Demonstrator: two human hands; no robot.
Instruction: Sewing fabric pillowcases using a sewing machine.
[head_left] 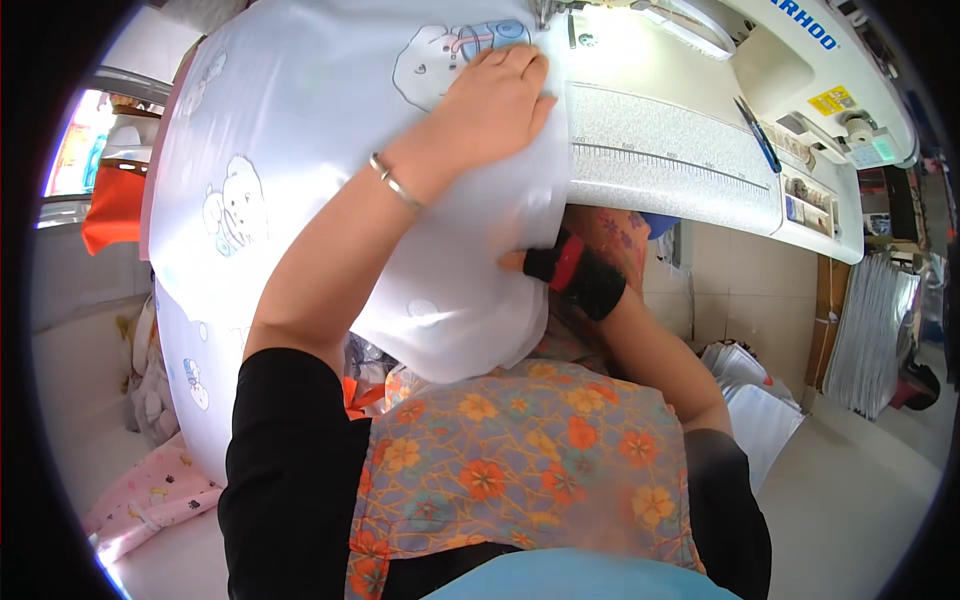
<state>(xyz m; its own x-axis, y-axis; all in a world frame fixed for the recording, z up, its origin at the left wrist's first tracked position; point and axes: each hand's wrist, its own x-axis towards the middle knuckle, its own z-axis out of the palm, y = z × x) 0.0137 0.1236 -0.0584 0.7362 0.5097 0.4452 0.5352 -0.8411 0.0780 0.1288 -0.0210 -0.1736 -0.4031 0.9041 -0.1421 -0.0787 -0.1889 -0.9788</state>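
now | left hand (500, 95) flat on printed sheet (320, 130) | right hand (540, 265) at edge, grip unclear

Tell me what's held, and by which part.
The right hand seems to hold the pale sheet by its right edge, thumb on top, fingers hidden; the left hand rests flat on it.

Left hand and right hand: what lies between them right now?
The head view shows an unprinted stretch of the pale printed sheet between the left hand and the right hand, whose fingers are mostly hidden.
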